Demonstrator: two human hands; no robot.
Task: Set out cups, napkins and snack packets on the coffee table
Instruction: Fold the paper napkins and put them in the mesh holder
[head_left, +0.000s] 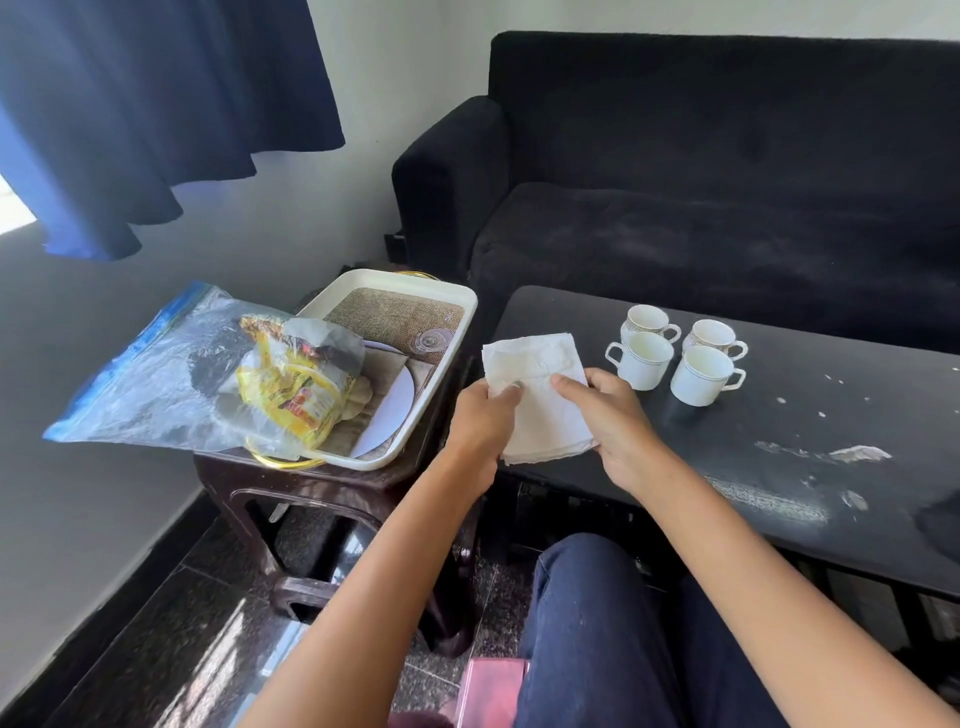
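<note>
A stack of white paper napkins (535, 374) is held over the left end of the black coffee table (779, 457). My left hand (480, 421) pinches its left edge and my right hand (613, 415) grips its right side, thumb on top. Several white cups (675, 358) with handles stand grouped on the table just right of the napkins. Yellow snack packets (296, 384) lie inside a clear zip bag (156, 374) that rests on the left of a white tray (441, 312).
The tray sits on a dark side stool (311, 499) left of the table and holds a white plate (400, 400) and a woven mat. A black sofa (727, 182) stands behind the table. White scuffs mark the table's right part. My leg in dark trousers (623, 639) is below.
</note>
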